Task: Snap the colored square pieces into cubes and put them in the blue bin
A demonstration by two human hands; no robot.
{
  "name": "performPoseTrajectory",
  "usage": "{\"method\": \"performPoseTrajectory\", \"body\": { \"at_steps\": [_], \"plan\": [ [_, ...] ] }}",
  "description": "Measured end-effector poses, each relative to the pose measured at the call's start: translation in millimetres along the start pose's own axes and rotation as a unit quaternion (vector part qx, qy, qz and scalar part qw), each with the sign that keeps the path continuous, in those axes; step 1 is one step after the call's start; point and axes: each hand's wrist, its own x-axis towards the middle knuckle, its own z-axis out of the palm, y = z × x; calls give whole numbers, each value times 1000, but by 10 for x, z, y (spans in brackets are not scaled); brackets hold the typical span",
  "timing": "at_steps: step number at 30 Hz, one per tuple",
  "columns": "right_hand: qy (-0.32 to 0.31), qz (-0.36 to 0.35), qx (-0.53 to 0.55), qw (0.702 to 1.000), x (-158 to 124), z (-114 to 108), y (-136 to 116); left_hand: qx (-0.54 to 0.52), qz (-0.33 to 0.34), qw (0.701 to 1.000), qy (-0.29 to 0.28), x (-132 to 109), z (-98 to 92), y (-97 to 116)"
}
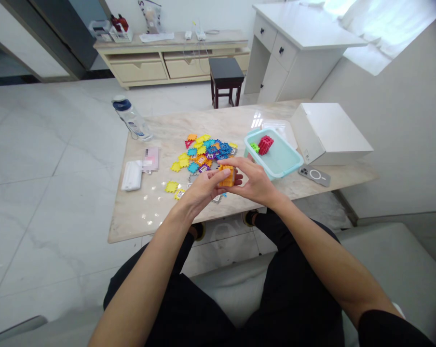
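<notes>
Between my two hands is a stack of orange interlocking plastic tiles (226,177). My left hand (204,187) is closed on its left side, thumb on top and fingers beneath. From the right, my right hand (256,180) grips the same stack between thumb and fingers, hiding part of it. Just beyond lies a loose pile of tiles in blue (223,148), yellow (183,159), purple, orange and red, some with printed window shapes. A light blue plastic basket (283,166) stands right of the pile, holding a red tile stack (265,144) and green tiles (254,147).
A water bottle (133,120), a white tissue pack (131,176) and a pink card holder (151,159) are on the table's left side. At the right are a white box (332,135) and a phone (315,175). A dark stool (225,72) stands beyond the table.
</notes>
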Motion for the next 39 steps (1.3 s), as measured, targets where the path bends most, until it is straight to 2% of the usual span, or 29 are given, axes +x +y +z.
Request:
{"method": "performPoseTrajectory", "body": {
  "at_steps": [5, 15, 22, 29, 39],
  "plan": [
    [14, -4, 8, 1000, -4, -15, -9, -7, 16, 1000, 8, 3, -21, 33],
    [7, -19, 14, 1000, -16, -9, -20, 5, 5, 1000, -4, -20, -25, 57],
    [-6, -18, 13, 1000, -5, 10, -22, -2, 4, 1000, 19, 20, -28, 17],
    [8, -46, 25, 999, -16, 18, 3, 3, 4, 1000, 14, 22, -32, 0],
    [3, -20, 25, 999, -1, -11, 14, -4, 1, 1000, 19, 47, -81, -52]
  ]
}}
